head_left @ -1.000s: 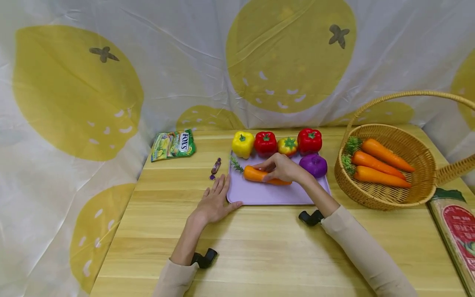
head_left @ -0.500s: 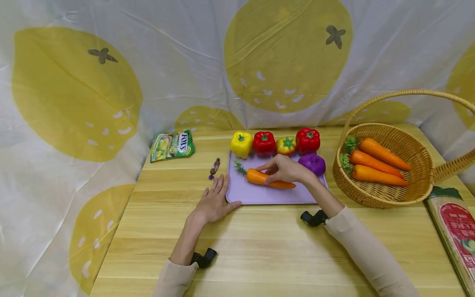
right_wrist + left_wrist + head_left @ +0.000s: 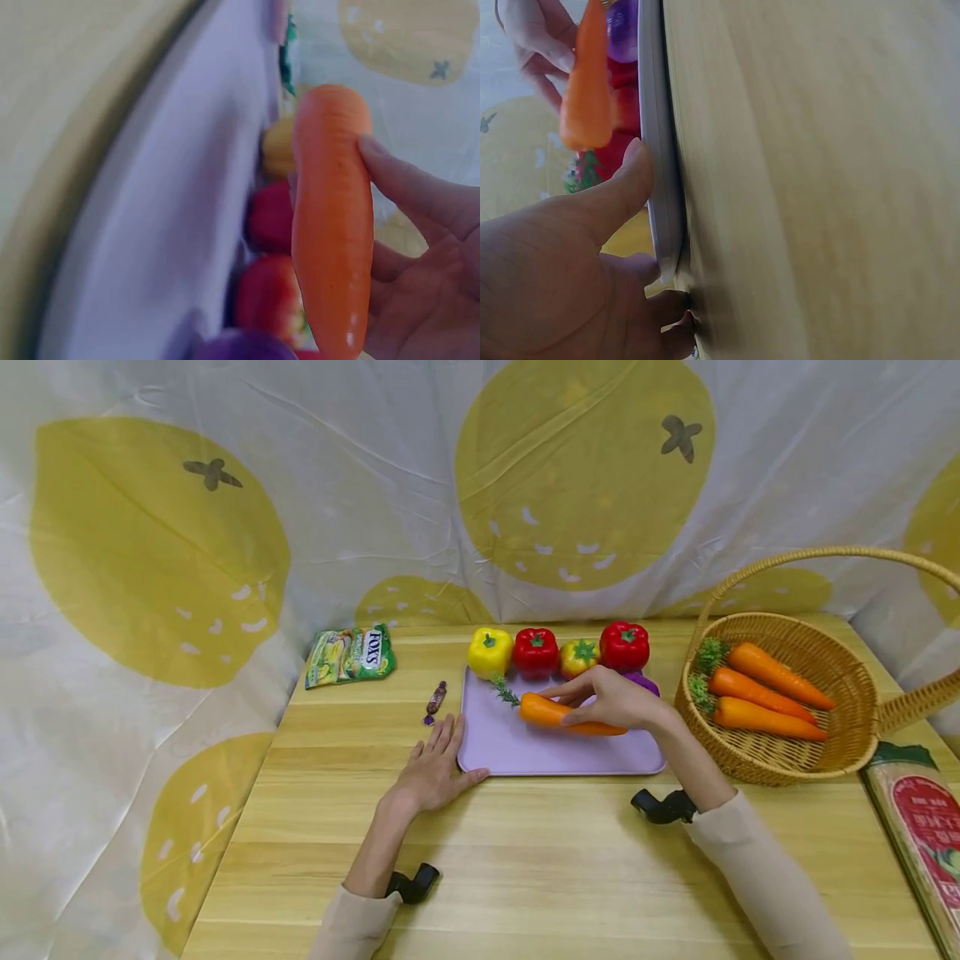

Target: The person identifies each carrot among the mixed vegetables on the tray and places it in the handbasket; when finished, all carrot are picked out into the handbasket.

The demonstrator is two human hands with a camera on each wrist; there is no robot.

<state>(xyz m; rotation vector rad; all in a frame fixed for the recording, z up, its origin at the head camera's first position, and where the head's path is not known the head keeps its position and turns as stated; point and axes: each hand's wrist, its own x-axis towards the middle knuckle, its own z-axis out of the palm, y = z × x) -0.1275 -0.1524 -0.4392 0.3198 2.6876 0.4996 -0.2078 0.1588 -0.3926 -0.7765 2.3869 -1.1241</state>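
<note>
In the head view my right hand pinches an orange carrot between thumb and fingers, above the lilac tray. The right wrist view shows the thumb on one side of the carrot, which is held off the tray. My left hand lies with fingers spread at the tray's left front corner, thumb on the rim. A purple onion is mostly hidden behind the right hand. Along the tray's back edge stand a yellow pepper, a red pepper, a red-yellow tomato-like vegetable and another red pepper.
At the right stands a wicker basket with a tall handle, holding three carrots. Beside it lies a packaged bag. A wrapped candy and a green Fox's pouch lie left of the tray. A lemon-print curtain hangs behind.
The right hand has lifted the carrot from the tray and moved it to the right, now covering much of the onion. The left hand has stayed at the tray's corner.
</note>
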